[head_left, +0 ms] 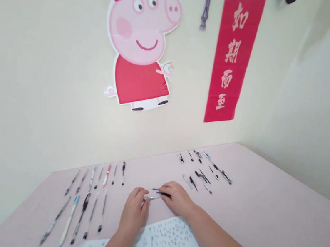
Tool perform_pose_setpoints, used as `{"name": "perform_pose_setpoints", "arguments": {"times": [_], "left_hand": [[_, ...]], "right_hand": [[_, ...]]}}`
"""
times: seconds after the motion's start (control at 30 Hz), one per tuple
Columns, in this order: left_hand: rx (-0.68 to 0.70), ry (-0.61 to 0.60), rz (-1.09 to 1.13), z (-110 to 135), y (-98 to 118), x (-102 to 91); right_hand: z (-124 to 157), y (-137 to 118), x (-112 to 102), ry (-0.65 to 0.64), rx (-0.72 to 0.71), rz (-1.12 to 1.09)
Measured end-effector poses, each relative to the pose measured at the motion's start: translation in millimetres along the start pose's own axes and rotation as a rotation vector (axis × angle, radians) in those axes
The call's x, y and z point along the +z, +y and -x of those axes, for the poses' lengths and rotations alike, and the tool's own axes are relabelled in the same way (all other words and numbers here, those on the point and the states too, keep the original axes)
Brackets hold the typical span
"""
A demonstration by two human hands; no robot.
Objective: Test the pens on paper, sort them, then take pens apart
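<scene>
My left hand (135, 208) is closed, its thumb and fingers pinching one end of a clear pen barrel (155, 197). The barrel's other end reaches my right hand (177, 198), which is closed around dark pen parts (164, 194). A thin dark piece like a refill (155, 189) sticks out from the right fingers toward the left. Exactly how these parts fit together is too small to make out. Both hands hover close to the table, just beyond the top edge of a paper covered in handwriting (171, 238).
Assembled-looking pens lie in two rows on the left, among them a blue-capped pen (69, 221) and a pink pen (107, 175). Loose caps, barrels and refills (203, 176) are scattered at the back right. The pink tabletop (262, 224) meets the wall behind.
</scene>
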State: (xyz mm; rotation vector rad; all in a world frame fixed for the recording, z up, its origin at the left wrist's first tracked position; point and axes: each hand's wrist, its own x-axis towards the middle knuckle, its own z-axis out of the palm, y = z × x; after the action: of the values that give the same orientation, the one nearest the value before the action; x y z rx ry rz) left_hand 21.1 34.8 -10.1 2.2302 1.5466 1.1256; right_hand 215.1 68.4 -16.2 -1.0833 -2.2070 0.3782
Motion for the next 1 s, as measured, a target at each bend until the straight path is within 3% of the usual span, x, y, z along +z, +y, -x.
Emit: {"name": "perform_pose_setpoints", "arguments": {"times": [0.4,0.6,0.87,1.0], "left_hand": [[-0.037,-0.05,0.064,-1,-7,-0.7],[-0.053,-0.032,0.079,-3,-11,0.8],[-0.056,-0.025,0.058,-3,-13,1.4],[-0.046,-0.012,0.054,-3,-15,3.2]], "right_hand": [[0,-9,-2,-0.006,-0.029,0.143],[-3,-5,0,-0.179,-0.127,0.122],[-12,1,5,-0.155,-0.004,0.058],[-23,7,12,-0.083,0.151,0.115]]}}
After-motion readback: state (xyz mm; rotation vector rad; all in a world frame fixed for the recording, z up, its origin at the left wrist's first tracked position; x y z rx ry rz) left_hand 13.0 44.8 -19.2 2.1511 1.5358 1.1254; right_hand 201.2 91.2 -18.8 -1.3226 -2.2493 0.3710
